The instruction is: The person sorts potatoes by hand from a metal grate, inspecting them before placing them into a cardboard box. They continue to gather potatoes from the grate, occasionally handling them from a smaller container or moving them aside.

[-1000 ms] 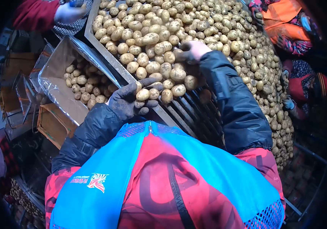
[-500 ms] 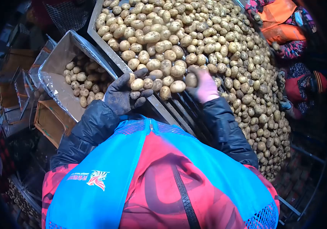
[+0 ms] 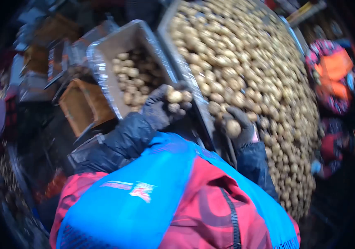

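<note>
With one potato (image 3: 233, 129) in its grasp, the right hand (image 3: 244, 129) has drawn nearer the table's rim (image 3: 201, 106) and the left hand (image 3: 157, 113), which cups several more potatoes (image 3: 174, 97) just beside the box (image 3: 104, 70), so both loads remain outside it.

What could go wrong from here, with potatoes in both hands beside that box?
The left hand cups several potatoes close to the box; one might roll off the fingers and drop outside it.

The right hand holds a single potato beside the metal edge and could knock it there, bruising it.

Loose potatoes in the pile lie close to that edge, so a nudge might set some rolling.
</note>
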A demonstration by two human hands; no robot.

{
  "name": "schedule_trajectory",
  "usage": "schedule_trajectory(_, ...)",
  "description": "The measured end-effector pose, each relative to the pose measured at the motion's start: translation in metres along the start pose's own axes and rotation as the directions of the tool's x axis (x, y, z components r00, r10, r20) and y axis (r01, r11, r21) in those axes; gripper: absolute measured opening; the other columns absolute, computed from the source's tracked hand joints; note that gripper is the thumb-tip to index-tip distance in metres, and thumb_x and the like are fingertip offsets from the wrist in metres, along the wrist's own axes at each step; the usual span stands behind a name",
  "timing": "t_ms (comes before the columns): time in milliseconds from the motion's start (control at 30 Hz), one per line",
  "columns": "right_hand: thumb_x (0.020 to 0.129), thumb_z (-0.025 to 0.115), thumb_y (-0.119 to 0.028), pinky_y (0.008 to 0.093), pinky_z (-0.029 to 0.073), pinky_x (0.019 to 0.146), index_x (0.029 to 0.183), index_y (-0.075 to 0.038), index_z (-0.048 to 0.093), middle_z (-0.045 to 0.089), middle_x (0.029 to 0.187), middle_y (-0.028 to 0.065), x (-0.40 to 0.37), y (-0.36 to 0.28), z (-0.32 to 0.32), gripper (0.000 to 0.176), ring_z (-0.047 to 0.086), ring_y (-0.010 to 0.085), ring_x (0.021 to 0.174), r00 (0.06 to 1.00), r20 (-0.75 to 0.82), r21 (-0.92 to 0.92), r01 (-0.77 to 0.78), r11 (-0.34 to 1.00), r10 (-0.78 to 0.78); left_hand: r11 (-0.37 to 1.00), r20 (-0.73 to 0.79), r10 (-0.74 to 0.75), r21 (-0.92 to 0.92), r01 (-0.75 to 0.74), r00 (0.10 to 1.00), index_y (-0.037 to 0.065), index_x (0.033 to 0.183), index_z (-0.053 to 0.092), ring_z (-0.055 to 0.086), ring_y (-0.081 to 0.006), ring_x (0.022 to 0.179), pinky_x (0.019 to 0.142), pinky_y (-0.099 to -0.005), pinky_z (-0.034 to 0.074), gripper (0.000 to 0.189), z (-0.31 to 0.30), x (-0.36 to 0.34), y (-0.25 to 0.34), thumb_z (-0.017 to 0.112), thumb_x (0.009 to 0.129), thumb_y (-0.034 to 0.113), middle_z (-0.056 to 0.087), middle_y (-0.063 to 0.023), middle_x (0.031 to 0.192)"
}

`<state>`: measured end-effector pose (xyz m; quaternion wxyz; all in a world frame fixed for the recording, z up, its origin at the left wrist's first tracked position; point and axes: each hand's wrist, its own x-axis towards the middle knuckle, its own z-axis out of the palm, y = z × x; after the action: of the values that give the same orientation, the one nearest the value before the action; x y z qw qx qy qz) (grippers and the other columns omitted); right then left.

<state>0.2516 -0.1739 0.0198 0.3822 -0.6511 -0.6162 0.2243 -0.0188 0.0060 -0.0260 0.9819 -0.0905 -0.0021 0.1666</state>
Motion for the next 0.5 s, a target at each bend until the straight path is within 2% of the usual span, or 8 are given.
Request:
schedule_trajectory(33, 0.091, 0.061, 0.002, 0.0332, 0.055, 0.090, 0.126, 0.000, 0.065, 0.070, 0.115, 0.0143, -0.003, 0.009, 0.015, 0.035, 0.068, 0.0233, 0.104, 0.899, 0.194, 0.682, -0.412, 0.604, 0.394, 0.999, -0.006, 0.048, -0.020, -0.049, 0.999, 0.009, 0.138, 0.056, 0.055, -0.0288, 0.117, 0.079, -0.0348, 0.056, 0.047, 0.001, -0.011, 0.004, 0.063, 0.099, 0.034, 0.048, -0.0198, 0.141)
schedule_trajectory(100, 0.096, 0.056, -0.007, 0.0347, 0.059, 0.079, 0.128, 0.001, 0.060, 0.067, 0.113, 0.0177, 0.000, 0.019, 0.036, 0.033, 0.068, 0.0246, 0.097, 0.826, 0.406, 0.744, -0.548, 0.384, 0.392, 0.988, -0.107, 0.144, -0.034, -0.148, 0.984, 0.015, 0.141, 0.054, 0.062, -0.0310, 0.112, 0.087, -0.0438, 0.059, 0.053, 0.007, -0.036, 0.015, 0.065, 0.096, 0.041, 0.056, -0.0145, 0.136)
schedule_trajectory(133, 0.098, 0.056, -0.010, 0.0375, 0.060, 0.073, 0.128, 0.001, 0.058, 0.067, 0.109, 0.0170, 0.000, 0.004, 0.045, 0.032, 0.069, 0.0251, 0.092, 0.958, 0.278, 0.490, -0.207, 0.846, 0.073, 0.972, -0.146, 0.236, 0.049, -0.231, 0.961, 0.016, 0.141, 0.055, 0.061, -0.0311, 0.113, 0.087, -0.0438, 0.058, 0.053, 0.010, -0.050, 0.021, 0.065, 0.096, 0.041, 0.055, -0.0140, 0.139)
schedule_trajectory(167, 0.098, 0.059, -0.020, 0.0386, 0.060, 0.071, 0.128, -0.001, 0.058, 0.066, 0.104, 0.0161, 0.005, -0.002, 0.047, 0.035, 0.068, 0.0262, 0.087, 0.729, 0.518, 0.745, -0.641, 0.182, 0.449, 0.957, -0.168, 0.291, 0.066, -0.284, 0.942, 0.015, 0.140, 0.055, 0.061, -0.0306, 0.112, 0.087, -0.0436, 0.058, 0.052, 0.018, -0.064, 0.028, 0.065, 0.096, 0.040, 0.055, -0.0136, 0.139)
schedule_trajectory(200, 0.096, 0.062, -0.030, 0.0370, 0.059, 0.071, 0.123, -0.004, 0.061, 0.066, 0.100, 0.0139, 0.013, -0.015, 0.052, 0.037, 0.068, 0.0251, 0.085, 0.598, 0.537, 0.700, -0.709, 0.081, 0.595, 0.942, -0.187, 0.334, 0.076, -0.326, 0.924, 0.015, 0.140, 0.056, 0.062, -0.0301, 0.112, 0.087, -0.0433, 0.058, 0.052, 0.025, -0.075, 0.033, 0.066, 0.095, 0.040, 0.055, -0.0133, 0.140)
schedule_trajectory(367, 0.094, 0.062, -0.037, 0.0360, 0.058, 0.070, 0.118, -0.009, 0.065, 0.066, 0.101, 0.0112, 0.038, -0.052, 0.059, 0.037, 0.067, 0.0225, 0.083, 0.520, 0.497, 0.607, -0.781, 0.150, 0.695, 0.787, -0.200, 0.616, 0.195, -0.585, 0.762, 0.009, 0.138, 0.058, 0.062, -0.0308, 0.111, 0.084, -0.0380, 0.061, 0.050, 0.025, -0.120, 0.090, 0.067, 0.095, 0.034, 0.062, -0.0140, 0.124)
schedule_trajectory(433, 0.096, 0.061, -0.036, 0.0367, 0.058, 0.071, 0.121, -0.007, 0.063, 0.065, 0.103, 0.0125, 0.041, -0.056, 0.062, 0.038, 0.067, 0.0233, 0.084, 0.546, 0.515, 0.606, -0.777, 0.170, 0.661, 0.695, -0.233, 0.718, 0.197, -0.691, 0.656, 0.002, 0.119, 0.062, 0.068, -0.0321, 0.100, 0.077, -0.0396, 0.063, 0.040, 0.040, -0.122, 0.139, 0.067, 0.094, 0.033, 0.068, -0.0184, 0.110)
schedule_trajectory(500, 0.097, 0.060, -0.032, 0.0366, 0.059, 0.072, 0.122, -0.006, 0.063, 0.065, 0.104, 0.0131, 0.045, -0.064, 0.066, 0.036, 0.067, 0.0233, 0.084, 0.542, 0.534, 0.616, -0.775, 0.141, 0.649, 0.441, -0.149, 0.894, 0.464, -0.768, 0.423, 0.005, 0.108, 0.061, 0.068, -0.0277, 0.095, 0.078, -0.0390, 0.063, 0.033, 0.057, -0.115, 0.201, 0.060, 0.099, 0.037, 0.069, -0.0152, 0.102)
